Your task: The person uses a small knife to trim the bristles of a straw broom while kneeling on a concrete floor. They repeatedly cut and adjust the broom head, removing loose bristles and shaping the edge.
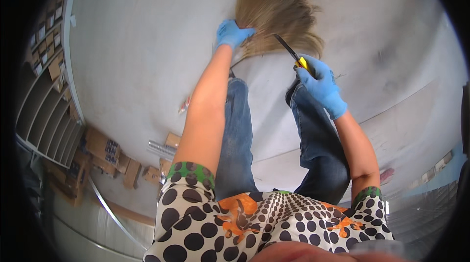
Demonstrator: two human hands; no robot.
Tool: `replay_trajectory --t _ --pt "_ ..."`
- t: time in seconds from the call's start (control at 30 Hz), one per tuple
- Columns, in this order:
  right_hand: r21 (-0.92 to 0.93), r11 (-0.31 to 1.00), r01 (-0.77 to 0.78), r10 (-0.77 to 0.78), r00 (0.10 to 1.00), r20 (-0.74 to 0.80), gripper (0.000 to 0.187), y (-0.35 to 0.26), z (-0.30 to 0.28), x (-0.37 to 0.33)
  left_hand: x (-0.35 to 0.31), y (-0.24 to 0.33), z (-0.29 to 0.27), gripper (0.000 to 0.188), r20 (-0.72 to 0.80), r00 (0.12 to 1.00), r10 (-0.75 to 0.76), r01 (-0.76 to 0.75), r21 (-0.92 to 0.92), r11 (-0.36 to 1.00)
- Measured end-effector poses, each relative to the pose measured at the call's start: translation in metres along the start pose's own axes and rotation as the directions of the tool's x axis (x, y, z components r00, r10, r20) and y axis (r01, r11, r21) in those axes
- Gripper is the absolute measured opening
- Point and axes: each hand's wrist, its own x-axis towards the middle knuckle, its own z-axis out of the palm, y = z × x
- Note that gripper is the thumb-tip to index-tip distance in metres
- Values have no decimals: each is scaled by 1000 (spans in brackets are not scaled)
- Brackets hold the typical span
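My left hand (233, 34), in a blue glove, is closed round the side of a straw-coloured grass broom (280, 5) at the top of the head view. The dry bristles fan out up and to the right, and some are blurred. In my blue-gloved right hand (320, 84) is a utility knife (302, 62) with a yellow and black handle. Its long dark blade points up and to the left, close to the lower edge of the bristles; whether it touches them I cannot tell. The broom's handle is mostly hidden by my left hand and forearm.
Pale grey floor (142, 41) spreads around my jeans-clad legs (238, 139). At the far left stand grey shelves (46, 115) and several cardboard boxes (100, 144). A small reddish object (184, 104) lies by my left forearm.
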Motion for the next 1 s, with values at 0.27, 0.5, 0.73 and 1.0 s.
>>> replay_trajectory --t 0.27,0.5,0.73,1.0 --pt "-200 961 192 -215 971 -102 39 0 -24 44 41 77 -50 68 -77 952 298 -299 -466 833" --pt "-390 870 302 -288 953 97 34 -24 -21 91 129 163 -84 58 258 766 589 -385 -550 742" --pt "-564 738 372 -408 911 68 18 -36 18 124 152 224 -60 38 600 618 508 -446 -264 855" --pt "-792 601 107 -444 869 -219 39 -23 38 152 158 246 -48 36 555 778 293 -467 200 862"
